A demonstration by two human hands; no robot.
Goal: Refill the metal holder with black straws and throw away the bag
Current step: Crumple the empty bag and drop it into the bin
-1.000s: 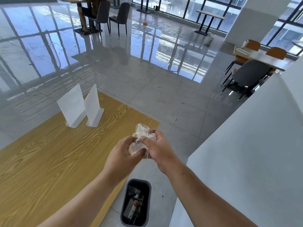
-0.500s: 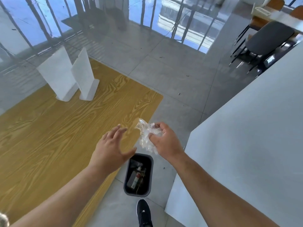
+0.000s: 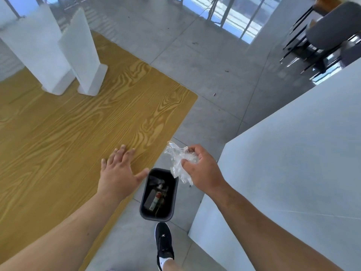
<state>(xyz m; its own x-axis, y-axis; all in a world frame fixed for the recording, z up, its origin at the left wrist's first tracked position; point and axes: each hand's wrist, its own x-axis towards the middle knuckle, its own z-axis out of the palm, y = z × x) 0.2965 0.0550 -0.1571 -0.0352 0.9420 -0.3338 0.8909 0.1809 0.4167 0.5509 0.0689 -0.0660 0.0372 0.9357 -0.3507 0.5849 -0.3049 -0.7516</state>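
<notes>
The right hand (image 3: 203, 171) holds the crumpled clear bag (image 3: 178, 161) in a closed grip, thumb and fingers pinching the wad while a loose tail of film hangs down past the palm. The bag sits in the air above and just beside the far right corner of the black bin (image 3: 173, 192), which stands on the grey floor (image 3: 195, 61) between the wooden tabletop (image 3: 78, 133) and a white counter (image 3: 293, 163). The left hand (image 3: 119, 173) is released, fingers spread, empty, low over the tabletop edge; whether it touches the wood cannot be told. A black shoe (image 3: 164, 243) stands just before the bin. Two white sign stands (image 3: 64, 53) rest on the far part of the tabletop. The metal holder and straws are not in view.

Handling, as judged: the bag is thin film, very light, soft and somewhat springy, so it tends to reopen and to drift when dropped. A pinch on the dense middle of the wad holds it best; release should come low and directly over the bin opening.

Compared with the earlier frames: a second ago both hands squeezed the bag together; now only the right hand carries it. The left hand has drawn away and lowered toward the tabletop. The view has tilted downward, and the bin and shoe show more fully.
</notes>
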